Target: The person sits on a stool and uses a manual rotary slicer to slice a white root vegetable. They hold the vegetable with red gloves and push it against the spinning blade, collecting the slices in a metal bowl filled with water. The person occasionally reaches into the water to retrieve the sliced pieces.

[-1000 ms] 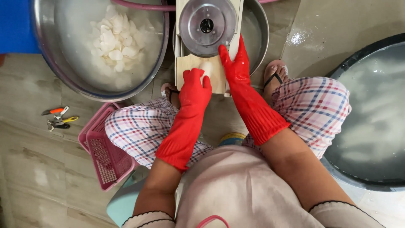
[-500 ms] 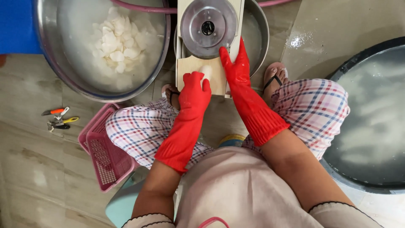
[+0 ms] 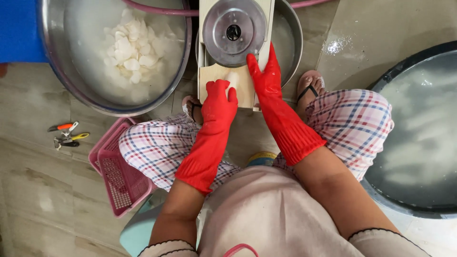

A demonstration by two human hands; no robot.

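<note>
Just ahead of my left grip (image 3: 218, 101), curled onto a pale white vegetable piece (image 3: 233, 78), lies the round steel slicer disc (image 3: 234, 31); my right grip (image 3: 264, 76) lies flat, fingers together, beside it on the beige slicer board (image 3: 213, 74).

Slicer (image 3: 234, 47) ahead over a basin (image 3: 290, 43), bowl (image 3: 114, 52) left, tub (image 3: 419, 128) right

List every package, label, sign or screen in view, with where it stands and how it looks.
None in view: no package, label, sign or screen shows. The red-gloved hands, left hand and right hand, rest on a slicer board between plain steel basins.
</note>
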